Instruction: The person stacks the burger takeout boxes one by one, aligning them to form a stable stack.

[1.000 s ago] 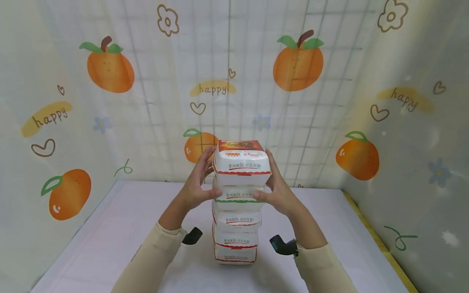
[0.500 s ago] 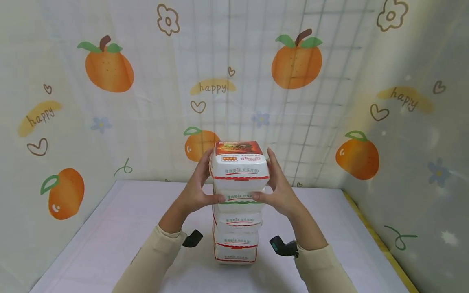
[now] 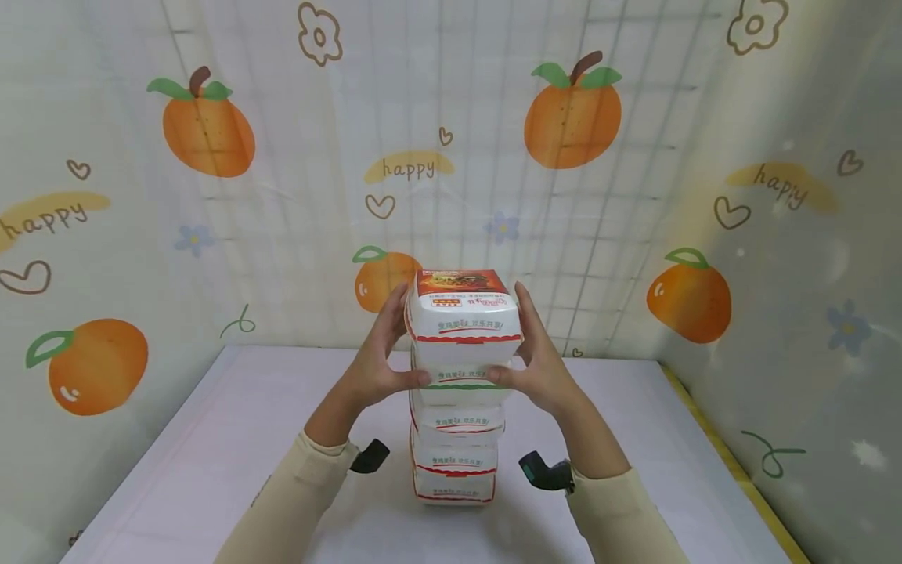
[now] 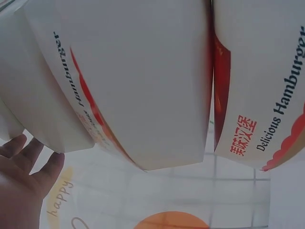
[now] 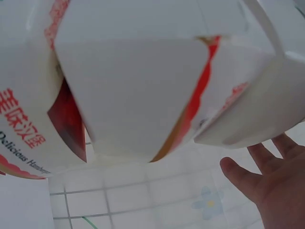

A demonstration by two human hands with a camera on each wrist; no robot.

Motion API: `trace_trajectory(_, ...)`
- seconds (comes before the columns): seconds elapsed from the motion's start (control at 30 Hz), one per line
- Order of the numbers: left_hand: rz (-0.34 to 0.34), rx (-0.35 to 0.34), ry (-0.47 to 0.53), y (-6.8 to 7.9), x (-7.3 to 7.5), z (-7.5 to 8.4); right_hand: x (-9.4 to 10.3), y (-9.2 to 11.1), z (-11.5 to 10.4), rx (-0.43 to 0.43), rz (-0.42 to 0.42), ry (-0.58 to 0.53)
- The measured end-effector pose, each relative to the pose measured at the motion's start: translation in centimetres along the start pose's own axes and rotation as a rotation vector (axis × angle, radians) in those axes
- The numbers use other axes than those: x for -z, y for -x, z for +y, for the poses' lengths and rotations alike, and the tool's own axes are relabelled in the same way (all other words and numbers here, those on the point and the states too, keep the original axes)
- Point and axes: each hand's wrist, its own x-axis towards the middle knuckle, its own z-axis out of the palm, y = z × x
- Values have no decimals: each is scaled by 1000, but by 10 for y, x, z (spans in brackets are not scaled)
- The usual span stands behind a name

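Note:
White hamburger boxes with printed lids stand in a tower at the middle of the table in the head view. The top box, with a burger picture and red band, overhangs the green-banded box below it. My left hand holds the upper boxes from the left, thumb across the green-banded box's front. From the right my right hand does likewise. Both wrist views show fingertips at a box's far edge; one right finger stands apart from the cardboard. The palms' contact is hidden.
Several lower boxes carry the upper ones, slightly out of line. A white table lies beneath, with a yellow strip at its right edge. A curtain printed with oranges hangs behind and at both sides.
The top box shifted slightly left and nearer, then slightly back to the right. Both hands stay around the upper boxes, nearly in place.

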Motion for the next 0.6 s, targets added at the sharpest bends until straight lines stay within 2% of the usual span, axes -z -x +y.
trace_trajectory(0.6,-9,-26,20,1,3,-3,0,-1,4,33,-57,-17)
